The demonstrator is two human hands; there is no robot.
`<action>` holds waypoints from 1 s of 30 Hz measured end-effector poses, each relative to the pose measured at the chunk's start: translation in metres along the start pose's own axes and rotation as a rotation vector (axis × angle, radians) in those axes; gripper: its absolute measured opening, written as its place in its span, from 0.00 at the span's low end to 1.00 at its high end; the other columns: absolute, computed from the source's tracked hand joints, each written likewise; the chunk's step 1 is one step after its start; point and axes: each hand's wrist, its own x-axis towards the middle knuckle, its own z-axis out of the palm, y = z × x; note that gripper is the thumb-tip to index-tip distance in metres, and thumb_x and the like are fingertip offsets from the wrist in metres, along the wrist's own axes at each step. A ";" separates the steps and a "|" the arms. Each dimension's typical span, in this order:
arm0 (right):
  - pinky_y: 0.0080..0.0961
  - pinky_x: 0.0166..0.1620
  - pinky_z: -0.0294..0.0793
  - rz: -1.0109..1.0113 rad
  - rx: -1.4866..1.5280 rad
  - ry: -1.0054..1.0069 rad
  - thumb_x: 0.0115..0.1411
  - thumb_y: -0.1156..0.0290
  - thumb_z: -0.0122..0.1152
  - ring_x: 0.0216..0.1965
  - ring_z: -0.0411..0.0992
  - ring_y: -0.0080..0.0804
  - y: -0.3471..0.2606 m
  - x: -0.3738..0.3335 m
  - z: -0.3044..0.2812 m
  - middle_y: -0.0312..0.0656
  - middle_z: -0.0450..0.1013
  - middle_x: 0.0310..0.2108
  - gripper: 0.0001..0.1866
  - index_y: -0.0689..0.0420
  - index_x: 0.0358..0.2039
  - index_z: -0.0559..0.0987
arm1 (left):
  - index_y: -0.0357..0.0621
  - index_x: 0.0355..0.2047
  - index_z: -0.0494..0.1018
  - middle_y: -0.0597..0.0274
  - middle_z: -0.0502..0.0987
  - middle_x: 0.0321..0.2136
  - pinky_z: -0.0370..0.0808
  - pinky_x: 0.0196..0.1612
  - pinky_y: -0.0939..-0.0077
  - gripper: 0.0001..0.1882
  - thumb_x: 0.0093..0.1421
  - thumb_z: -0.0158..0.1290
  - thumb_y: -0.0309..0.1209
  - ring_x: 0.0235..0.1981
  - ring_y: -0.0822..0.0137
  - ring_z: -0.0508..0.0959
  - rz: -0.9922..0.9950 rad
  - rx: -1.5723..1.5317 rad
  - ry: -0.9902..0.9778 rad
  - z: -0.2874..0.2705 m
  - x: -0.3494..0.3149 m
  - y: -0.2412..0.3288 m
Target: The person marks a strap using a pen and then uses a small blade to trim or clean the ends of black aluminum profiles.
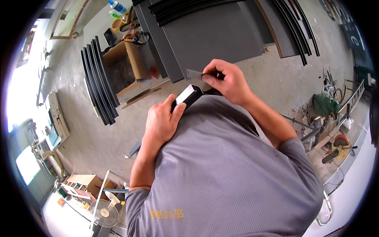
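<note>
My left hand [161, 119] is closed round a small black block with a white face [187, 95], held close to my grey shirt front. Its thumb lies along one side and the fingers along the other. Just beyond the block, my right hand [229, 82] pinches a thin dark grey strip [194, 74] between thumb and fingers. The strip's free end points left, above the block and apart from it. What kind of thing the block is, I cannot make out. Large dark grey panels [209, 43] lie just past both hands.
Left of the panels stands an open cardboard box [136, 61], beside several long black strips [96, 81]. Tape rolls [117, 24] and a blue-and-white bottle [117, 6] sit farther back. More black strips [294, 27] lie far right. A fan [104, 212] stands at lower left.
</note>
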 end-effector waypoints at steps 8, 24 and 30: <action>0.21 0.40 0.76 0.054 0.058 -0.066 0.70 0.75 0.68 0.34 0.73 0.18 -0.007 -0.005 0.000 0.35 0.78 0.33 0.05 0.61 0.42 0.81 | 0.33 0.43 0.76 0.33 0.78 0.27 0.75 0.40 0.47 0.27 0.73 0.51 0.52 0.34 0.30 0.80 0.032 -0.079 0.033 0.003 -0.001 -0.004; 0.28 0.34 0.75 -0.275 -0.322 0.121 0.61 0.81 0.70 0.31 0.76 0.33 -0.015 -0.001 -0.003 0.39 0.77 0.33 0.05 0.61 0.36 0.82 | 0.35 0.47 0.77 0.62 0.78 0.24 0.77 0.26 0.77 0.32 0.80 0.41 0.56 0.18 0.74 0.77 -0.471 -0.545 -0.556 -0.045 0.018 -0.001; 0.30 0.32 0.76 -0.419 -0.462 0.077 0.59 0.83 0.71 0.28 0.77 0.36 -0.023 -0.005 0.005 0.39 0.76 0.31 0.07 0.59 0.34 0.81 | 0.36 0.46 0.77 0.63 0.77 0.23 0.76 0.26 0.76 0.32 0.81 0.40 0.56 0.19 0.73 0.77 -0.406 -0.566 -0.613 -0.034 0.023 -0.006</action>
